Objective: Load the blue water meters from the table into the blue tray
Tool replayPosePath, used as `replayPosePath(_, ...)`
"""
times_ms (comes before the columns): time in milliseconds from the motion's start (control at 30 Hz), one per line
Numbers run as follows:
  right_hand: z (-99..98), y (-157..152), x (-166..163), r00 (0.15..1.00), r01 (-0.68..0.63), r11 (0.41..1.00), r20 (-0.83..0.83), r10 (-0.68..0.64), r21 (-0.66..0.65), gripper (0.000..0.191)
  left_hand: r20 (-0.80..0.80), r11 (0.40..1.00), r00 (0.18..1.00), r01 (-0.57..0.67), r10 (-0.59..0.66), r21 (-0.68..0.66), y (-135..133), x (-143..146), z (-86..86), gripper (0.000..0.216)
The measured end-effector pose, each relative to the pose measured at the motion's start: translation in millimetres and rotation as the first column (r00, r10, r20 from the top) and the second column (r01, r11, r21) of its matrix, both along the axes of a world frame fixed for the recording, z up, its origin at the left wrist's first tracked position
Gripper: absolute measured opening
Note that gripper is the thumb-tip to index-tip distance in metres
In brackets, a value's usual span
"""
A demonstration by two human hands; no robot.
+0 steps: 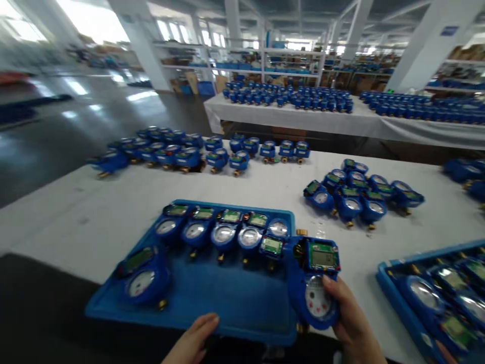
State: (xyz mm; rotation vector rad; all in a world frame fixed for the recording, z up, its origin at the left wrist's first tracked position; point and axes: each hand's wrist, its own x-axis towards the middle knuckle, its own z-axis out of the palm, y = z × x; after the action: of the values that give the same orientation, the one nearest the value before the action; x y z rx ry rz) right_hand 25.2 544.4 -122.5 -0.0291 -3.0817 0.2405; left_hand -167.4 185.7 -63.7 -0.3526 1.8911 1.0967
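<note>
My right hand (352, 321) grips a blue water meter (318, 283) with a round dial and a small exposed display on a green circuit board. The thumb lies on the dial's edge. This meter is held upright over the right end of a blue tray (235, 331). My left hand (197, 336) is by the tray's front rim, fingers loosely extended with no object seen in them; whether it touches the rim I cannot tell. Inside the tray, several meters (223, 235) line the back, and one meter (146, 278) lies at the left.
Several meters (350, 202) cluster behind on the white-covered table (273, 187), with more meters (185, 157) along its far edge. At right is another filled tray (401, 308), with part of another hand (444, 351) beside it. A farther table (242, 116) holds many meters.
</note>
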Motion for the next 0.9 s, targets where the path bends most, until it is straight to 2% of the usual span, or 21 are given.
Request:
replayPosePath(33,0.8,-8.8,-15.3,1.0,-0.024,1.0,-0.015,0.024,-0.002,0.047,-0.074,0.998,0.996,0.053,-0.056,-0.034,-9.4,-4.1,6.2,0.053)
replayPosePath(67,2.4,-17.7,-30.5,0.999,-0.037,0.999,-0.023,0.037,-0.009,0.05,-0.22,0.987,0.967,0.101,-0.128,-0.128,-19.2,-11.3,11.5,0.054)
replayPosePath(100,5.1,-28.1,-45.7,0.999,-0.045,0.998,-0.019,0.045,-0.034,0.054,-0.384,0.963,0.902,0.108,-0.2,-0.248,-29.9,-21.4,15.5,0.055)
replayPosePath(167,14.9,-57.4,-77.2,0.997,-0.062,0.979,0.041,0.072,-0.195,0.062,-0.639,0.873,0.692,-0.026,-0.336,-0.487,-53.0,-47.7,18.6,0.058)
replayPosePath(200,21.9,-77.3,-93.8,0.99,-0.063,0.936,0.096,0.102,-0.347,0.065,-0.701,0.817,0.592,-0.119,-0.398,-0.565,-64.3,-62.1,17.3,0.059)
replayPosePath(233,30.0,-100.4,-111.2,0.977,-0.042,0.848,0.156,0.145,-0.528,0.069,-0.727,0.763,0.516,-0.199,-0.452,-0.615,-74.6,-76.3,14.1,0.06)
replayPosePath(267,38.6,-125.7,-129.3,0.958,0.01,0.707,0.209,0.196,-0.707,0.071,-0.732,0.717,0.468,-0.255,-0.496,-0.649,-83.7,-89.2,9.2,0.062)
replayPosePath(300,46.9,-152.1,-147.9,0.939,0.093,0.531,0.252,0.236,-0.843,0.071,-0.723,0.682,0.444,-0.285,-0.529,-0.673,-91.4,-100.3,2.9,0.064)
replayPosePath(333,54.1,-178.2,-166.7,0.926,0.179,0.355,0.279,0.255,-0.917,0.069,-0.711,0.661,0.433,-0.29,-0.554,-0.692,-98.2,-109.0,-4.3,0.065)
replayPosePath(367,59.6,-202.9,-185.0,0.918,0.253,0.208,0.302,0.256,-0.945,0.067,-0.697,0.65,0.426,-0.278,-0.576,-0.707,-104.2,-115.5,-11.9,0.067)
replayPosePath(400,62.9,-225.1,-202.4,0.916,0.307,0.1,0.322,0.239,-0.946,0.066,-0.686,0.647,0.416,-0.257,-0.597,-0.718,-110.1,-119.8,-19.4,0.066)
replayPosePath(433,63.7,-244.5,-218.4,0.916,0.342,0.03,0.34,0.212,-0.939,0.067,-0.678,0.648,0.4,-0.231,-0.617,-0.725,-116.0,-122.5,-26.3,0.063)
replayPosePath(533,54.4,-284.4,-255.3,0.916,0.384,-0.077,0.369,0.157,-0.92,0.063,-0.682,0.667,0.312,-0.171,-0.662,-0.725,-135.4,-125.9,-41.6,0.05)
replayPosePath(600,43.3,-298.1,-270.8,0.894,0.432,-0.185,0.393,0.214,-0.883,0.05,-0.703,0.691,0.245,-0.148,-0.667,-0.707,-148.1,-128.0,-47.6,0.045)
replayPosePath(700,27.8,-307.7,-284.4,0.847,0.52,-0.341,0.422,0.322,-0.783,0.03,-0.752,0.741,0.186,-0.138,-0.633,-0.658,-161.8,-132.2,-52.8,0.042)
replayPosePath(800,15.8,-311.7,-292.4,0.846,0.531,-0.413,0.432,0.313,-0.74,0.027,-0.789,0.779,0.157,-0.135,-0.594,-0.612,-166.7,-135.4,-55.3,0.04)
replayPosePath(900,4.7,-313.3,-299.0,0.849,0.529,-0.42,0.455,0.27,-0.737,0.036,-0.804,0.795,0.148,-0.127,-0.576,-0.593,-166.0,-138.3,-55.3,0.038)
